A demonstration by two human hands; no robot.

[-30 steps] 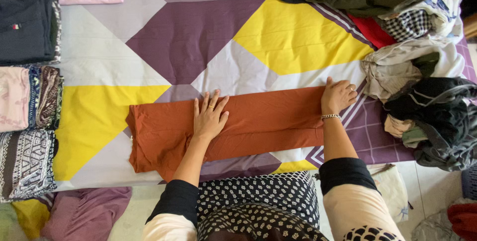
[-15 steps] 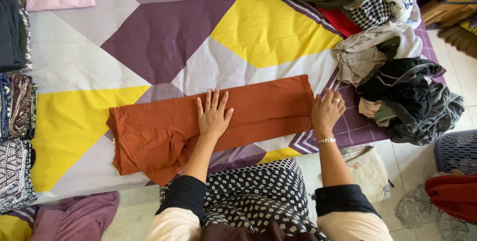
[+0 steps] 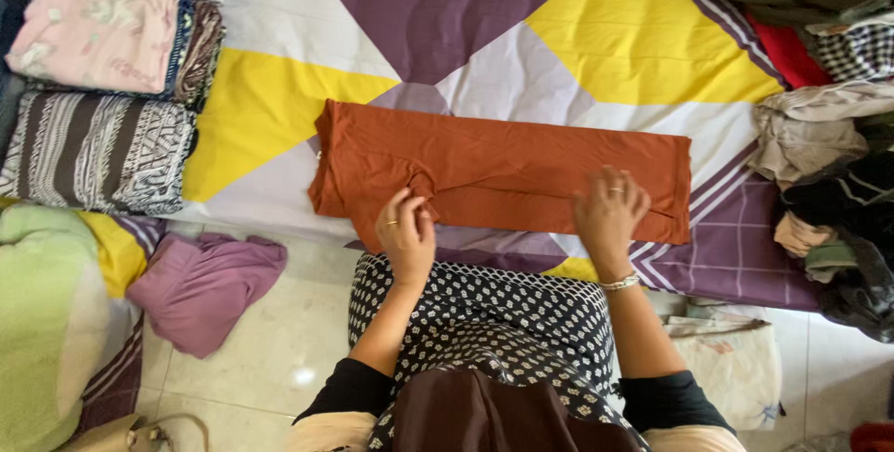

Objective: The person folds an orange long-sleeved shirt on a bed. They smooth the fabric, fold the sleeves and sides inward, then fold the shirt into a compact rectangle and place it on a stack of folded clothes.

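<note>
Rust-orange cloth (image 3: 503, 168) at centre; sheet (image 3: 643, 42) w/ purple, yellow, white triangles; black-white zigzag stack (image 3: 98, 149) at 9; pink floral stack (image 3: 93, 33) at 10; mauve cloth (image 3: 205, 284) at 8.

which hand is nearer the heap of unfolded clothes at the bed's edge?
Right. The right hand rests on the orange garment's end closest to the heap of unfolded clothes; the left hand pinches the garment's near edge, far from it.

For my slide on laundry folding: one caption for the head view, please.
Both hands, left hand and right hand, on the near edge of a rust-orange garment laid flat on a geometric bedsheet, folded stacks alongside.
</note>
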